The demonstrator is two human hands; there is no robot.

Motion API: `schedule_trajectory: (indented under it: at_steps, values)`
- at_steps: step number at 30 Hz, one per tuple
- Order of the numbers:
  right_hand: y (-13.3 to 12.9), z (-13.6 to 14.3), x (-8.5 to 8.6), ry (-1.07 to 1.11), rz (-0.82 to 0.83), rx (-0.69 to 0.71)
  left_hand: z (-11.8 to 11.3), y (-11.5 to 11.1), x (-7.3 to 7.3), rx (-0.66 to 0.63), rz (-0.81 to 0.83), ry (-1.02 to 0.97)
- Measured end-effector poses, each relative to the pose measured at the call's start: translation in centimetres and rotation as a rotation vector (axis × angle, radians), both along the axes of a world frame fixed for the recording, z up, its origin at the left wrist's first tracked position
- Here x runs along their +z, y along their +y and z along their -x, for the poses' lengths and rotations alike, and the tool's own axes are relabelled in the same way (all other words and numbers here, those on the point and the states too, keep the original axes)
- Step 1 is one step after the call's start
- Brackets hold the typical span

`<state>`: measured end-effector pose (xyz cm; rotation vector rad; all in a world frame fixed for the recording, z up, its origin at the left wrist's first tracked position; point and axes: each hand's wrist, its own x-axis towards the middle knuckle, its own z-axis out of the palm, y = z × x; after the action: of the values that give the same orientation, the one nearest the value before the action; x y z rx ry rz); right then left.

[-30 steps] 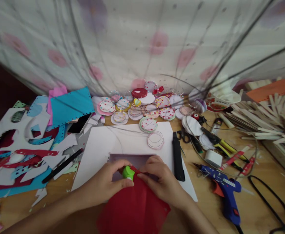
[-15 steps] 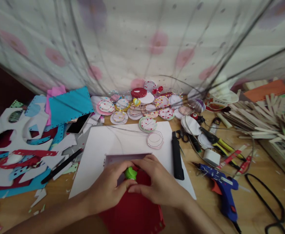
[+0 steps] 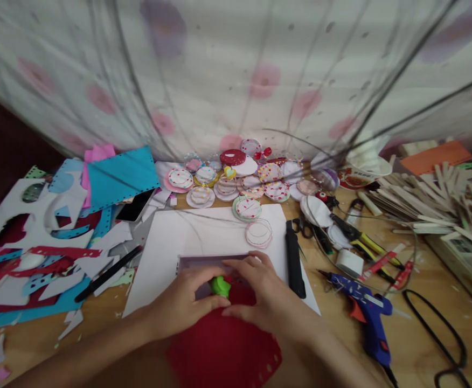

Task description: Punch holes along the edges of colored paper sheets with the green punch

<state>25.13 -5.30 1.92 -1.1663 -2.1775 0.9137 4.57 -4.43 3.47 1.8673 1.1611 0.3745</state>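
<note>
In the middle of the head view, my left hand (image 3: 181,299) pinches a small, bright green, lumpy object (image 3: 220,286) between thumb and fingers. What the object is exactly, I cannot make out. A red sheet (image 3: 223,350) with a row of holes along its right edge spreads out below both hands. My right hand (image 3: 266,291) curves around the upper part of that sheet, its thumb lying on the red surface close to the green object. Part of the sheet's top edge is hidden by my fingers. A greyish rectangle (image 3: 203,261) on white paper (image 3: 167,231) lies behind the hands.
Coloured scraps (image 3: 70,258), a phone (image 3: 134,207) and a black pen (image 3: 109,274) lie at left. Decorated paper discs (image 3: 247,207) line the back. At right are a black-handled cutter (image 3: 295,261), pliers (image 3: 361,237), a blue glue gun (image 3: 365,307) and wooden sticks (image 3: 442,196).
The view has shifted slightly. My right thumb has moved away from the left thumb, and the red sheet has turned a little. The green object stays in my left hand.
</note>
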Motion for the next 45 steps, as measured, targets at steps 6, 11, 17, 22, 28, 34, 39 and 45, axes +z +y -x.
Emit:
schedule_trajectory:
  at_steps: [6, 11, 17, 22, 28, 34, 39, 45]
  values:
    - [-0.8, -0.4, -0.1, -0.043, -0.074, -0.079, 1.8, -0.2, 0.0, -0.063, -0.07, 0.086]
    - [-1.9, -1.0, 0.4, -0.017, -0.08, -0.081, 2.9, 0.1, 0.3, -0.218, -0.418, 0.151]
    - [-5.6, -2.1, -0.8, 0.102, -0.04, -0.224, 4.2, -1.8, -0.8, -0.08, -0.525, 0.158]
    - [-6.8, -1.4, -3.0, 0.207, 0.117, -0.416, 4.3, -3.2, -3.2, 0.148, -0.393, 0.005]
    - [-3.6, 0.2, -3.0, 0.38, 0.165, -0.505, 3.6, 0.0, -2.0, 0.302, -0.257, -0.216]
    - [-4.0, 0.9, -1.0, 0.343, -0.03, -0.472, 4.7, -0.9, 3.7, -0.006, -0.048, -0.138]
    - [-5.1, 2.3, -0.4, 0.282, -0.134, -0.379, 3.7, -3.0, 4.7, -0.101, 0.0, -0.029]
    - [-5.9, 3.0, 0.3, -0.05, -0.565, -0.073, 2.3, -4.1, 4.3, -0.016, 0.086, -0.119]
